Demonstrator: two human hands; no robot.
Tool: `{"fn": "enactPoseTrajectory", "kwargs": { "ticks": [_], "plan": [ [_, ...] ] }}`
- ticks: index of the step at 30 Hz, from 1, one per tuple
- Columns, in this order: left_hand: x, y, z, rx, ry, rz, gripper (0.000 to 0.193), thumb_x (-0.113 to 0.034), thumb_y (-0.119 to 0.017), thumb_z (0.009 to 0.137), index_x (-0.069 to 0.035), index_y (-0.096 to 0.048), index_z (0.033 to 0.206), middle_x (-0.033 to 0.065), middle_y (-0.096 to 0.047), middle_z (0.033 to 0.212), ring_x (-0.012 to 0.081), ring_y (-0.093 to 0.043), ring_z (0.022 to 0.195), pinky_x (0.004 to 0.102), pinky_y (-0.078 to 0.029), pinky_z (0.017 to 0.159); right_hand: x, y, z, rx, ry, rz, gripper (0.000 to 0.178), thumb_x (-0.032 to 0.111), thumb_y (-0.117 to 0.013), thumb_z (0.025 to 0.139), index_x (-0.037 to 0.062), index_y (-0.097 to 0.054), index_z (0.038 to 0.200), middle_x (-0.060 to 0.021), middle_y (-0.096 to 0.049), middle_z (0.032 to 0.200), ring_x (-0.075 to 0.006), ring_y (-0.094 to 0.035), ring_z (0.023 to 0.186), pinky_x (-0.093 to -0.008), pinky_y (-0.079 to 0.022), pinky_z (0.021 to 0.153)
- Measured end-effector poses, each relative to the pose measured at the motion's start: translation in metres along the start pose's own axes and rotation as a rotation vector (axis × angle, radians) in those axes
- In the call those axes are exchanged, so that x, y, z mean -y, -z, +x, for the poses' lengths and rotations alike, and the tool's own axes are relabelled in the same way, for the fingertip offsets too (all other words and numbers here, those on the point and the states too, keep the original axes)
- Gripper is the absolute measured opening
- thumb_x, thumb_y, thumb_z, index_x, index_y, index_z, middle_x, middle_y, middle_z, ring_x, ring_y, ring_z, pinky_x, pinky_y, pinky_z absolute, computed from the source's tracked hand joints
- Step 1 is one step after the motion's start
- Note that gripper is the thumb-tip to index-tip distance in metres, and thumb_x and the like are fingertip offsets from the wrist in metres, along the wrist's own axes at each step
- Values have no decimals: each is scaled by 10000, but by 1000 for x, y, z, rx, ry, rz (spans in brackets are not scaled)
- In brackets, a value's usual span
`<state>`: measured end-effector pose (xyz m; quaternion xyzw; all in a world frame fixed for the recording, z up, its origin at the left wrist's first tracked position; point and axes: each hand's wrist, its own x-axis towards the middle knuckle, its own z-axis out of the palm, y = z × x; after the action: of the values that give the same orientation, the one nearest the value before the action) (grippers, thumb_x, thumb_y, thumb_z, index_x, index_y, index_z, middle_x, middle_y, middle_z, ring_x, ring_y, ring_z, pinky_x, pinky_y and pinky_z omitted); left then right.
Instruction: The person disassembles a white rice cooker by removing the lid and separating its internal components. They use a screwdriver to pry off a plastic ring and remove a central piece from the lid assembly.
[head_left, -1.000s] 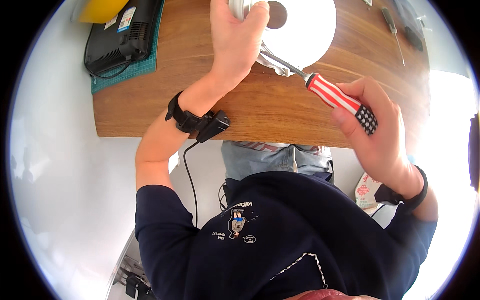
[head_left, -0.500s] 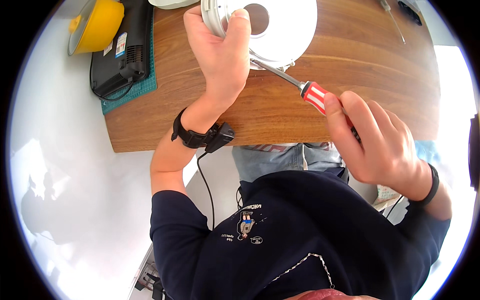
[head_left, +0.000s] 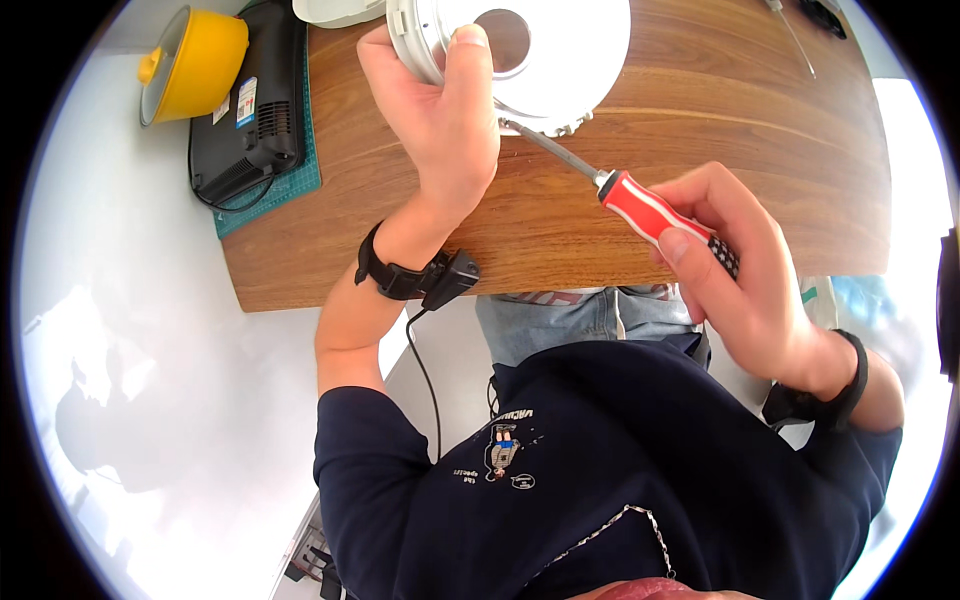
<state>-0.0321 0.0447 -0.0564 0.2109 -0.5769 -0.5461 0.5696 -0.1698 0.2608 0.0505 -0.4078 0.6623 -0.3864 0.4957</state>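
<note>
My left hand grips the near left rim of a round white device with a central hole, lying on the wooden table. My right hand holds a screwdriver with a red and white striped handle. Its metal shaft slants up left, and the tip meets the device's near edge right beside my left thumb. Both wrists wear black straps, and a thin cable hangs from the left one.
A yellow pot sits at the far left beside a black box-like appliance on a green mat. Another screwdriver lies at the far right of the table. White floor lies to the left.
The view has shifted, so the table and device sit lower and more to the right. My right hand has slid along the handle, and the screwdriver tip stays at the device's edge.
</note>
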Motion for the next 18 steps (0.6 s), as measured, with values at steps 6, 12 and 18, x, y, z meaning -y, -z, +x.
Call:
{"fn": "enactPoseTrajectory", "kwargs": {
  "ticks": [6, 12, 18],
  "plan": [
    [4, 5, 13, 26, -19, 54, 309, -147, -655, 1005, 9, -443, 1166, 41, -543, 1035, 62, -499, 869, 253, -472, 789, -2, 32, 16, 89, -94, 186, 421, 212, -631, 1019, -14, -556, 1366, -28, -623, 938, -51, -551, 711, -203, -454, 567],
    [10, 13, 16, 11, 145, -81, 317, -277, -623, 1065, -7, -508, 1185, -7, -567, 991, 44, -493, 878, 230, -462, 798, -47, 56, 52, -230, 194, 219, 551, 277, -720, 978, -17, -541, 1408, -5, -608, 1003, -59, -566, 826, -231, -480, 742],
    [15, 15, 18, 14, 202, -129, 372, -310, -611, 1074, 0, -503, 1249, 17, -597, 1055, 55, -529, 940, 237, -477, 858, -78, 50, 118, -514, 290, 79, 538, 268, -739, 968, 7, -552, 1400, -15, -639, 1091, -102, -584, 977, -272, -476, 913]
  ]
}}
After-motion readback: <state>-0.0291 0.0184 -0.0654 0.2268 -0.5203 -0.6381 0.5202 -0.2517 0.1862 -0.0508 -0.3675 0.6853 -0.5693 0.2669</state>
